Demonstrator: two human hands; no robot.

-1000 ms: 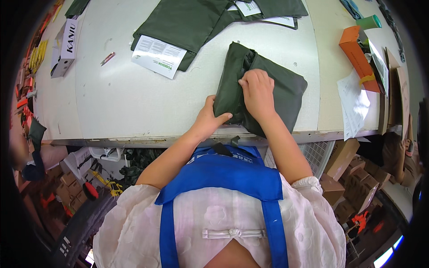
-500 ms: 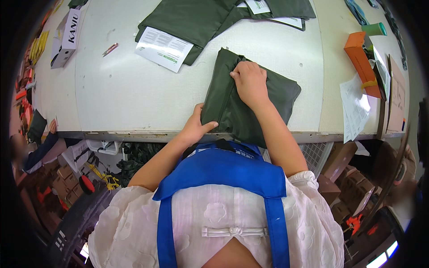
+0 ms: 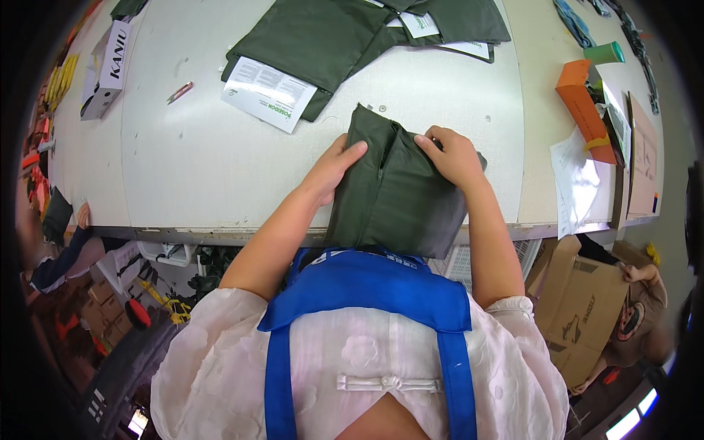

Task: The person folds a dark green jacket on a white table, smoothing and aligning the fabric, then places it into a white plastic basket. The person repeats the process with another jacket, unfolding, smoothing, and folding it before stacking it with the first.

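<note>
Pale worktable [image 3: 183,169] spreads ahead, with a dark green pouch [image 3: 396,198] at its near edge, overhanging toward the blue apron [image 3: 367,290]. The left hand [image 3: 330,170] grips its left side, thumb on top; the right hand [image 3: 455,158] pinches its upper right edge. It looks light, soft and rather slick, likely to sag, so opposite edges seem the best holds. Beyond, green pouches [image 3: 315,44] and a white leaflet [image 3: 268,95] would hinder pushing it forward; an orange box [image 3: 587,110] sits well right

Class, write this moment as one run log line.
left hand: holds flat dark green fabric pouch, upper left; right hand: holds pouch, upper right; pouch: overhangs flat white tabletop
</note>
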